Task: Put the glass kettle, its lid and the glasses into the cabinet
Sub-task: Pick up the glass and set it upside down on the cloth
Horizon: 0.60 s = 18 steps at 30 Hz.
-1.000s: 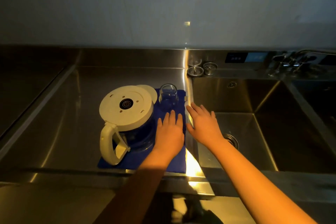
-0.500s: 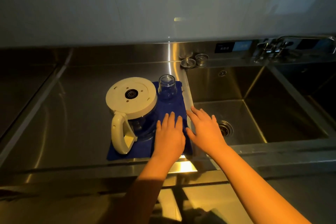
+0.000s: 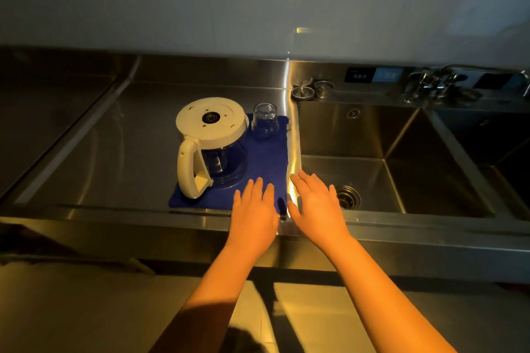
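Observation:
A glass kettle (image 3: pixel 218 149) stands upside down on a blue mat (image 3: pixel 266 163), its cream base up and its cream handle toward me on the left. One clear glass (image 3: pixel 265 120) stands inverted on the mat's far right corner, right of the kettle. No lid is visible apart from the kettle. My left hand (image 3: pixel 253 212) lies flat with straight fingers over the mat's near right corner. My right hand (image 3: pixel 315 203) is spread flat over the counter's edge beside the sink, holding nothing.
A steel counter (image 3: pixel 114 152) runs to the left. A deep steel sink (image 3: pixel 401 175) with a drain lies right of the mat. Two strainer plugs (image 3: pixel 312 90) sit behind it, with a tap (image 3: pixel 433 80) at the far right. A white wall rises behind.
Both hands have drawn back toward the counter's near edge, and the camera has pulled away, so more of the counter front shows. Kettle and glass have not moved.

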Tool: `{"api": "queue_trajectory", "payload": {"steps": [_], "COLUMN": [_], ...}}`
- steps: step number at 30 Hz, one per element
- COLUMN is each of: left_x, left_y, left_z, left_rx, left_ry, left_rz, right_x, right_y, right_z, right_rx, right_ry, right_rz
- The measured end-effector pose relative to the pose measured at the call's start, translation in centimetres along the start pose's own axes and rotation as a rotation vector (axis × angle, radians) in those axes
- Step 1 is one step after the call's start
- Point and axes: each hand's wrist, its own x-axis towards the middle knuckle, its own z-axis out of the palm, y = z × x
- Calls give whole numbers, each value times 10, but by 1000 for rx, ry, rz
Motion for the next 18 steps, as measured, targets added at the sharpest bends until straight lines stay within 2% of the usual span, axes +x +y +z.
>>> {"api": "queue_trajectory", "payload": {"steps": [9,18], "left_x": [-51,-75], "left_y": [13,-38], "left_z": [1,-13], "left_rx": [-2,-40], "left_ry": [5,53], "left_rz": [-14,-42], "right_x": [-44,-51], "right_y": [-1,-46], "right_z": [8,21], "right_rx": [-59,-100], "right_ry": [-83,-53], "right_rz": [-16,-30]}}
